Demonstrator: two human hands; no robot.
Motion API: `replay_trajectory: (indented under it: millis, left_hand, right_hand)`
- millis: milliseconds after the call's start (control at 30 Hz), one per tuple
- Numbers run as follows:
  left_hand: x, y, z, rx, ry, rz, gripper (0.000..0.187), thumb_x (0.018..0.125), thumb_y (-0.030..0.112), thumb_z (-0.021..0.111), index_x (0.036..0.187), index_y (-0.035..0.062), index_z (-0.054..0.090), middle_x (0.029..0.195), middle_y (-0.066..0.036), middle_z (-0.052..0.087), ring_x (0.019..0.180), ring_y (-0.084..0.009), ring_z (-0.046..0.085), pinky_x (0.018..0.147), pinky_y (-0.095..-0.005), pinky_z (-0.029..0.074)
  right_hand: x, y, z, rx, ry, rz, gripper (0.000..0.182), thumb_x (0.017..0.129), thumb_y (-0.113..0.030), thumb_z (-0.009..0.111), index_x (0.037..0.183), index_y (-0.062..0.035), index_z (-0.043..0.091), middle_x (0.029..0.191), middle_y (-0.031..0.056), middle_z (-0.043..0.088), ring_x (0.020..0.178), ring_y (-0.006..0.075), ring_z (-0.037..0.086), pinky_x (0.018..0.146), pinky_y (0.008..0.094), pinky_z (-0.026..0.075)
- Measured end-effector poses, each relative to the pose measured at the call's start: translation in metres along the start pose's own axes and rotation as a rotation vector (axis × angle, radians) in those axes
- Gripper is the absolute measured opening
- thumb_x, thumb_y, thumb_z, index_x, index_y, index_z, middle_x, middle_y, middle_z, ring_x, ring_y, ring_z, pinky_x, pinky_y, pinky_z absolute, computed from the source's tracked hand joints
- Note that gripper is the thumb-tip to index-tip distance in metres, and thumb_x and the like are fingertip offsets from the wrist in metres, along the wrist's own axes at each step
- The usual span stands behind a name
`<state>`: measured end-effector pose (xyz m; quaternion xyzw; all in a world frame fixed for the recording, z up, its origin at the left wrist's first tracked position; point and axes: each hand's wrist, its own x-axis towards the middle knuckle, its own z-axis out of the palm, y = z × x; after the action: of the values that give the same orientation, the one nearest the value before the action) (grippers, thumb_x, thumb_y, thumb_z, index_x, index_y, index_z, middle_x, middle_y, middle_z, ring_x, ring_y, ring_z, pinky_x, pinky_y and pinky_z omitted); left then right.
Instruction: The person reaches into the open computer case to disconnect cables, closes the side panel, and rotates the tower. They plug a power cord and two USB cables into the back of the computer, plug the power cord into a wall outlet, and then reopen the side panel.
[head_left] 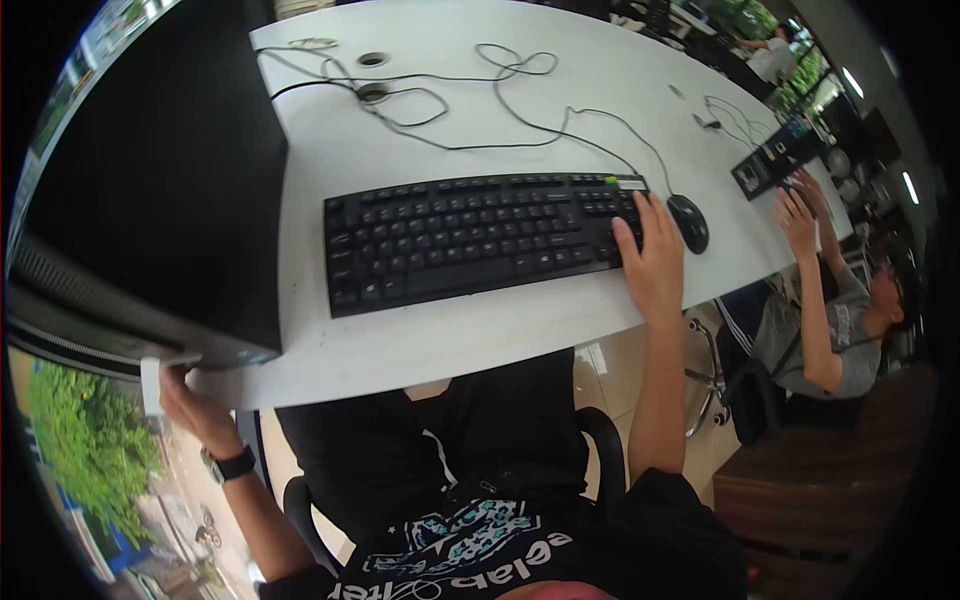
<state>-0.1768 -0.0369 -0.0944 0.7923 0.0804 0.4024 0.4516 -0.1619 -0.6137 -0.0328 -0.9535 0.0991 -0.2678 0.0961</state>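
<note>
My right hand (656, 255) rests over the right end of a black keyboard (450, 240), fingers stretched apart on the number pad and holding nothing. Just right of that hand lies a black wired mouse (688, 224), apart from it. My left hand (197, 408), with a watch (228, 465) on its wrist, is at the front left corner of the white desk (420, 360). Its fingers bend round the desk edge and are partly hidden. Right above it stands a large black computer case (160, 190).
Loose cables (450, 147) cross the desk behind the keyboard, near two round cable holes (373, 59). At the right, another person (830, 335) sits with both hands at a small black computer unit (780, 157). An office chair base (708, 375) is below.
</note>
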Motion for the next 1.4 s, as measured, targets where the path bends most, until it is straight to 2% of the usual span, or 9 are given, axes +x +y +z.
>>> replay_trajectory:
  millis: [33,233,833,1000,1133,1167,1233,1300,1400]
  left_hand:
    - [0.002,0.015,0.008,0.043,-0.02,0.084,0.054,0.11,0.036,0.036,0.1,-0.0086,0.065,0.091,-0.015,0.07,0.081,-0.0221,0.061,0.079,-0.0371,0.048]
    - [0.004,0.04,0.02,0.002,-0.018,0.124,0.055,0.11,0.035,0.036,0.091,-0.0077,0.063,0.072,-0.014,0.064,0.067,-0.0233,0.058,0.064,-0.038,0.042]
    - [0.008,0.055,0.017,0.058,-0.061,0.12,0.055,0.109,0.038,0.039,0.078,-0.0031,0.059,0.059,-0.017,0.053,0.057,-0.0328,0.054,0.059,-0.042,0.042]
    - [0.0,0.06,0.022,0.089,-0.025,0.079,0.051,0.109,0.038,0.038,0.08,0.001,0.059,0.062,-0.019,0.052,0.06,-0.0372,0.054,0.061,-0.0455,0.043]
    - [0.0,0.072,0.019,0.121,-0.004,0.055,0.043,0.107,0.035,0.04,0.087,0.0046,0.063,0.078,-0.022,0.062,0.077,-0.0431,0.062,0.07,-0.0493,0.048]
    - [-0.001,0.072,0.017,0.042,-0.005,0.062,0.044,0.108,0.034,0.041,0.086,0.0009,0.059,0.074,-0.023,0.056,0.071,-0.0434,0.056,0.068,-0.0466,0.045]
    - [-0.002,0.066,0.017,-0.035,0.004,0.072,0.037,0.108,0.03,0.043,0.1,0.0028,0.068,0.072,-0.017,0.062,0.07,-0.0391,0.061,0.07,-0.0422,0.05]
    - [-0.01,0.069,0.013,-0.279,0.045,0.057,0.03,0.106,0.021,0.045,0.108,0.0013,0.067,0.083,-0.015,0.066,0.078,-0.0334,0.064,0.076,-0.0388,0.05]
    - [-0.055,0.055,0.001,-0.4,0.102,0.24,0.02,0.095,0.005,0.054,0.112,0.0029,0.064,0.106,-0.014,0.063,0.097,-0.0281,0.06,0.087,-0.0365,0.047]
  right_hand:
    - [0.0,0.001,0.0,0.013,0.009,0.003,0.059,0.102,-0.045,0.056,0.144,-0.0032,0.054,0.151,0.0223,0.049,0.139,0.0409,0.044,0.116,0.0487,0.032]
    - [-0.001,0.008,0.005,0.05,-0.007,0.007,0.059,0.104,-0.046,0.054,0.146,-0.004,0.053,0.152,0.023,0.048,0.143,0.039,0.042,0.119,0.0454,0.031]
    - [0.002,0.018,0.01,0.019,-0.054,0.024,0.067,0.104,-0.054,0.048,0.15,-0.0058,0.049,0.157,0.0204,0.043,0.146,0.0371,0.039,0.12,0.0431,0.028]
    - [0.001,0.017,0.009,0.041,-0.072,0.015,0.062,0.106,-0.05,0.046,0.15,-0.0054,0.048,0.157,0.0211,0.043,0.146,0.0374,0.038,0.121,0.0439,0.027]
    - [0.01,0.036,0.022,-0.005,-0.079,-0.062,0.06,0.109,-0.047,0.043,0.151,-0.0044,0.047,0.157,0.0202,0.043,0.147,0.0364,0.037,0.121,0.0436,0.028]
    - [0.006,0.025,0.017,-0.012,-0.081,-0.041,0.061,0.109,-0.048,0.042,0.151,-0.0048,0.046,0.157,0.0198,0.043,0.147,0.0359,0.037,0.121,0.0436,0.028]
    - [0.007,0.029,0.016,0.016,-0.109,-0.027,0.062,0.109,-0.048,0.041,0.152,-0.0037,0.046,0.157,0.0196,0.043,0.147,0.0355,0.037,0.122,0.0433,0.028]
    - [0.008,0.025,0.015,-0.01,-0.109,-0.015,0.063,0.109,-0.048,0.04,0.151,-0.0013,0.045,0.156,0.0207,0.044,0.146,0.0366,0.038,0.121,0.0435,0.029]
    - [0.021,0.053,0.03,0.013,-0.098,-0.071,0.066,0.109,-0.049,0.04,0.151,0.0018,0.045,0.155,0.0234,0.045,0.146,0.038,0.039,0.12,0.042,0.029]
